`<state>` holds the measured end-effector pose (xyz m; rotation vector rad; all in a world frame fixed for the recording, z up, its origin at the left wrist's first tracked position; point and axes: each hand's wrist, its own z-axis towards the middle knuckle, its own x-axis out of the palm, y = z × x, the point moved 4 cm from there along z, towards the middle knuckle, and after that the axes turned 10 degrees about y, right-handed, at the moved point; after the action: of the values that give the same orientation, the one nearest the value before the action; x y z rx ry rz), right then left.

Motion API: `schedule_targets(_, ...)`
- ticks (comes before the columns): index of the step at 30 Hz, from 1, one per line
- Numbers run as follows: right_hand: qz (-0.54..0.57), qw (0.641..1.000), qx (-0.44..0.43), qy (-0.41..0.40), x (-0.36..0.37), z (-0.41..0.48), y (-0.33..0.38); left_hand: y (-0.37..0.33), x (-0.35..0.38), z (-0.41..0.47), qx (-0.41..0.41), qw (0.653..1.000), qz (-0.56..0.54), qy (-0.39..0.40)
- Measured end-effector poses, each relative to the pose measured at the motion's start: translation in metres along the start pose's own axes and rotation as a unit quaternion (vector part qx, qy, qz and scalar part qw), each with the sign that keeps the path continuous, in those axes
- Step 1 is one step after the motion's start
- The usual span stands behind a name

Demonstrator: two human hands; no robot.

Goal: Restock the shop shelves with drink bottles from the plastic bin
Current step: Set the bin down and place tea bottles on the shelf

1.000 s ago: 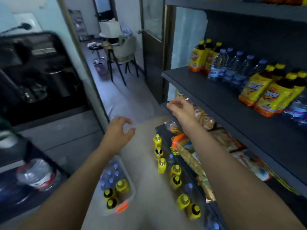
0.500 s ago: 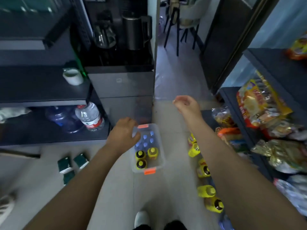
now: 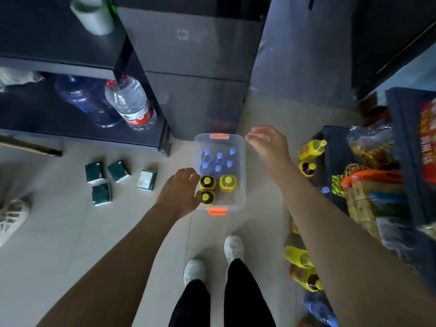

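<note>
A clear plastic bin (image 3: 241, 166) with orange latches stands on the tiled floor ahead of my feet. It holds several blue-capped water bottles (image 3: 218, 159) at the far end and three yellow-capped tea bottles (image 3: 227, 182) nearer me. My left hand (image 3: 180, 191) hovers at the bin's left rim beside the two left tea bottles, fingers loosely curled, holding nothing. My right hand (image 3: 269, 141) hangs over the bin's far right corner with relaxed fingers and is empty. More yellow tea bottles (image 3: 311, 149) stand along the floor at the right.
A dark shelf unit (image 3: 401, 138) with snack packets runs down the right. A low dark shelf on the left holds two big water jugs (image 3: 132, 103). Several green packs (image 3: 95, 172) lie on the floor. A dark cabinet (image 3: 188, 67) stands behind the bin. My shoes (image 3: 233, 247) are below.
My view has swung from the right-hand shelves down to the floor. Both hands have dropped toward the bin, the left reaching its left rim, the right its far corner.
</note>
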<state>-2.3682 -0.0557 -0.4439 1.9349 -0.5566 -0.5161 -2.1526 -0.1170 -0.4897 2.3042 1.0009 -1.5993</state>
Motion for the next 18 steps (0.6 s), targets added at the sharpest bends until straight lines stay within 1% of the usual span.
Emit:
schedule_targets(2, -0.004, 1.0, 0.006, 0.011, -0.005, 0.019, -0.024, 0.002, 0.023, 0.02, -0.013, 1.0, -0.005, 0.004)
schedule_targets(7, -0.024, 0.999, 0.031, 0.03, -0.01, 0.073, -0.11, 0.012, 0.094, 0.076, -0.044, 0.997, -0.056, 0.008)
schedule_targets(9, -0.029, 0.998, 0.048, 0.039, -0.006, 0.09, -0.148, 0.019, 0.122, 0.095, -0.057, 0.996, -0.071, -0.001)
schedule_targets(12, -0.034, 0.996, 0.074, 0.046, 0.004, 0.111, -0.205, 0.03, 0.161, 0.119, -0.053, 0.995, -0.082, -0.029)
schedule_targets(14, -0.037, 0.994, 0.09, 0.052, 0.013, 0.124, -0.246, 0.041, 0.187, 0.135, -0.06, 0.993, -0.094, -0.031)
schedule_targets(18, -0.048, 0.991, 0.112, 0.057, 0.032, 0.148, -0.327, 0.064, 0.234, 0.166, -0.064, 0.992, -0.094, -0.056)
